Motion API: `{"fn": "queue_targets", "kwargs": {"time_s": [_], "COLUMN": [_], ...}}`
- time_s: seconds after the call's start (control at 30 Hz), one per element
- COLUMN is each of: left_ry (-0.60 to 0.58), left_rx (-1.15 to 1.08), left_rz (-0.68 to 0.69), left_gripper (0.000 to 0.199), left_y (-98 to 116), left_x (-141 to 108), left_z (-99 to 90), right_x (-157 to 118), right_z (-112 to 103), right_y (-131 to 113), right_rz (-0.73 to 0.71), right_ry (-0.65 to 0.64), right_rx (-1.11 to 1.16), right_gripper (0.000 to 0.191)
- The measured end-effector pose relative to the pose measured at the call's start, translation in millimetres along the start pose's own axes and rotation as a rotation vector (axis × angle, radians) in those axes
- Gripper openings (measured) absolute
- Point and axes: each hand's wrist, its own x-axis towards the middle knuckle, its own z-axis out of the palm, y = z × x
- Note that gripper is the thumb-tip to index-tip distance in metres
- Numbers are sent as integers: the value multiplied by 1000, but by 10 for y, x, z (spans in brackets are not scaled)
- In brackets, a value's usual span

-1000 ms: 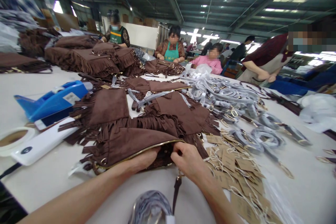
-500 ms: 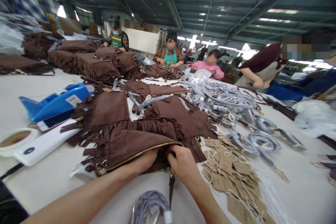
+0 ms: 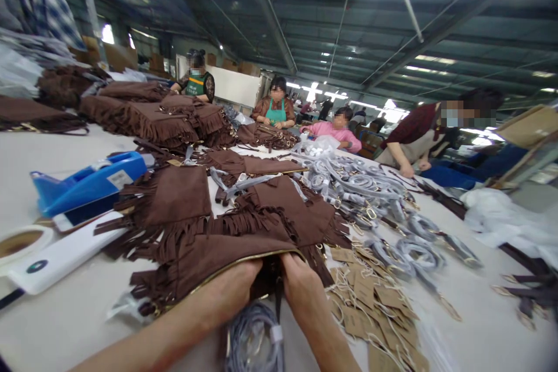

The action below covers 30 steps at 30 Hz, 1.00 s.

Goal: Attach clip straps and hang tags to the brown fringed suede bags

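Note:
A brown fringed bag [image 3: 218, 251] lies in front of me with its gold zipper gaping toward me. Its opening takes in the fingers of my left hand [image 3: 244, 279], which are hidden inside. My right hand [image 3: 300, 279] is closed on the bag's edge by the right end of the zipper, fingertips tucked in. Between my wrists, a coiled strap in grey wrapping [image 3: 253, 337] with a white band sits at the near edge. More brown fringed pieces, among them a flat one [image 3: 178, 195] and another [image 3: 279, 200], lie just beyond the bag.
Left stand a blue tape dispenser [image 3: 87, 183], a tape roll [image 3: 21, 241] and a white elongated device [image 3: 61, 253]. Right lie kraft tags [image 3: 366, 293] with strings and many wrapped straps [image 3: 357, 186]. Fringed bags [image 3: 139, 110] are piled behind. Several people work around the table.
My left hand has shifted slightly closer to the right one at the bag's opening. The view has tilted up, and the co-worker at right has straightened an arm toward the table.

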Motion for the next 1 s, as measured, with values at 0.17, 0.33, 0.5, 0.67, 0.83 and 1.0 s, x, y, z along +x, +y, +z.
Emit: {"fn": "queue_targets", "kwargs": {"time_s": [0.17,0.33,0.5,0.67,0.83,1.0], "left_ry": [-107,43,-35,4,16,67], "left_rx": [-130,-738,-992,-849,-845,-853], "left_rz": [-77,-130,-228,-288,-309,-298], "left_gripper": [8,6,9,18,17,21], "left_y": [110,-4,-10,16,-21,-50], "left_x": [55,145,160,174,186,192], "left_z": [-39,67,122,177,203,214], "right_x": [4,22,99,117,84,89], "right_z": [-15,-112,-119,-149,-296,-267], "right_y": [-7,-21,-64,-99,-92,-64], "right_rz": [-119,-166,194,379,433,412], "right_ry": [-36,122,161,22,-107,-77], "right_rx": [-53,273,1028,1401,1650,1525], "right_gripper": [38,40,22,37,38,41]}}
